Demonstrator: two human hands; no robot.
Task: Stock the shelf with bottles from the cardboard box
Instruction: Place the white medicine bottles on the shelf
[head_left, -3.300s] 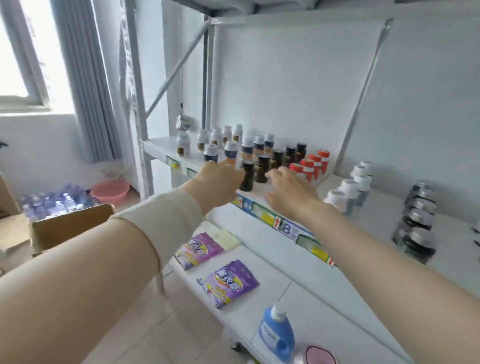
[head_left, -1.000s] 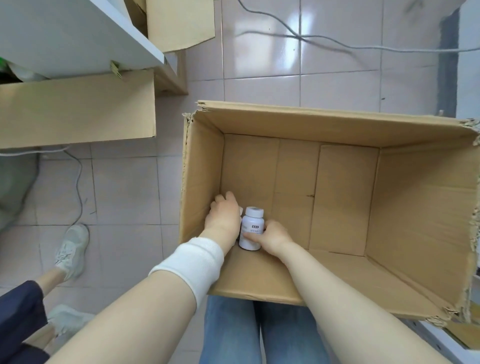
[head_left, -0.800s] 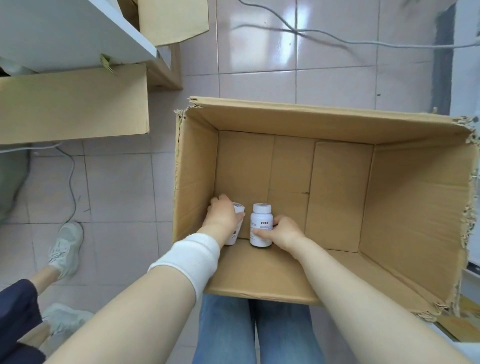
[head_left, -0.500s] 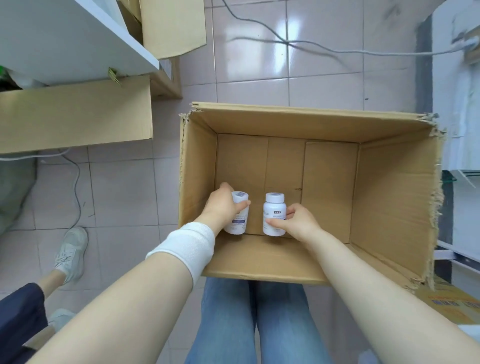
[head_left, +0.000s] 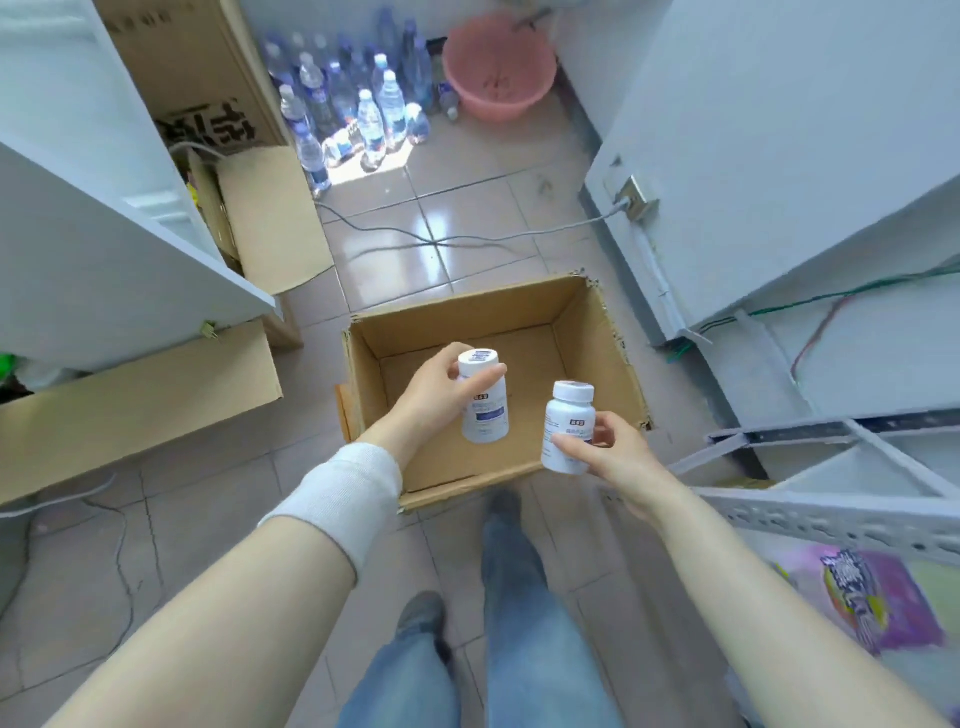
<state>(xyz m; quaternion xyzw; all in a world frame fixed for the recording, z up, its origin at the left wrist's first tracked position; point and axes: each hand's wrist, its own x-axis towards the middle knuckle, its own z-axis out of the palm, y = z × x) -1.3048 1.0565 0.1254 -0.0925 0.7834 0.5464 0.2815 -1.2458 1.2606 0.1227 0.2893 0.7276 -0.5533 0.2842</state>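
step: carry. my left hand (head_left: 434, 395) grips one white bottle (head_left: 484, 402), right hand (head_left: 605, 449) another bottle (head_left: 567, 426), above cardboard box (head_left: 613, 353); next, shelf (head_left: 831, 514) placement upright.

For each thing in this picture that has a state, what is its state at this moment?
cardboard box: open at the top, on the floor; no bottle shows inside.
left bottle: cap on, lifted above the box, gripped by the left hand.
right bottle: cap on, upright, lifted above the box, held by the right hand.
pink basin: upright on the floor.
water bottles: mostly standing on the floor.
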